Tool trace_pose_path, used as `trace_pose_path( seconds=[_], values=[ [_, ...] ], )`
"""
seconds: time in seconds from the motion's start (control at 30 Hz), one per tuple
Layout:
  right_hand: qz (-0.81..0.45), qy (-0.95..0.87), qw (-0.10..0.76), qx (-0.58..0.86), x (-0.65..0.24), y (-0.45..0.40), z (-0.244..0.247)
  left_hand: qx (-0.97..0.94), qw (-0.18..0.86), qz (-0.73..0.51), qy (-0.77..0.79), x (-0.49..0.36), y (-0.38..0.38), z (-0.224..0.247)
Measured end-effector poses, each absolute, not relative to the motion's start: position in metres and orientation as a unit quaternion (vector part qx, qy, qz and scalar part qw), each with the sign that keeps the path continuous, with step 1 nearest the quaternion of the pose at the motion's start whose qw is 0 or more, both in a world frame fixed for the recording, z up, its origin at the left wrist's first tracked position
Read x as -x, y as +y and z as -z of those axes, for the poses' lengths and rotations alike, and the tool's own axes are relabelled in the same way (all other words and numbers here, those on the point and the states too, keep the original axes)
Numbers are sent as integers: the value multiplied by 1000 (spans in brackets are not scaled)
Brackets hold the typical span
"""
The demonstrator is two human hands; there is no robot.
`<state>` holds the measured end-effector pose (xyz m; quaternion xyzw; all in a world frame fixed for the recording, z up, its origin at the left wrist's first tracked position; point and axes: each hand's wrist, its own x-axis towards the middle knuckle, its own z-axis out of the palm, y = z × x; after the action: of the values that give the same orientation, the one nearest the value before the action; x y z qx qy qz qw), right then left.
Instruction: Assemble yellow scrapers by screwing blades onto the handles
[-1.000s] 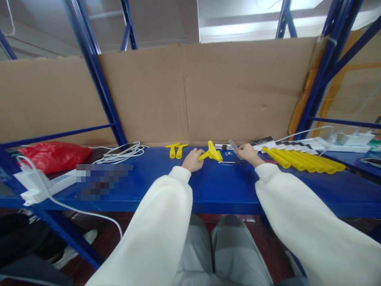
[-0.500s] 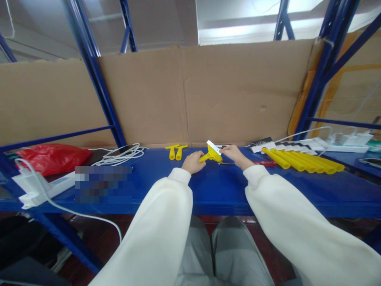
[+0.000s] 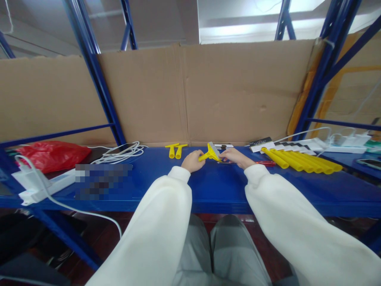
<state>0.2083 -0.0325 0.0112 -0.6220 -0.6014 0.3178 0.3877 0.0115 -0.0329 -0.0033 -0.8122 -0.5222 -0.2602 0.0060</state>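
My left hand (image 3: 193, 161) is closed around the handle of a yellow scraper (image 3: 212, 153), whose wide head points right and carries a pale flat strip. At the head's right lower edge is my right hand (image 3: 233, 156), its fingers pinched together. Whatever lies between those fingertips is too small to make out. Beneath the right hand lies a thin tool with a red handle (image 3: 267, 163), probably a screwdriver, partly hidden by the hand and wrist. Behind the scraper rest small white and black pieces (image 3: 224, 146).
Two yellow T-shaped pieces (image 3: 175, 151) lie left of my hands. On the right, several yellow-handled scrapers (image 3: 300, 161) sit in a row beside a black-and-white card (image 3: 262, 144). White cables (image 3: 127, 153), a power strip (image 3: 52, 186) and a red bag (image 3: 55, 155) occupy the left side.
The scraper's head has turned, so its bright white strip now looks narrower and greyer. My right fingers have moved slightly down along the head's edge. My left hand keeps its hold.
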Motion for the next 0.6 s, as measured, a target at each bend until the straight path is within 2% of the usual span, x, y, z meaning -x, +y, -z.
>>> trace_pose_path(
  seconds=[0.2,0.6],
  values=[
    [-388,-593,414,572,-207,-34,-11,821,-13,284,-495,-11,-30,5],
    [-421,-599,406,547,-210,-30,-7,826,-14,270,-495,-11,-29,4]
  ],
)
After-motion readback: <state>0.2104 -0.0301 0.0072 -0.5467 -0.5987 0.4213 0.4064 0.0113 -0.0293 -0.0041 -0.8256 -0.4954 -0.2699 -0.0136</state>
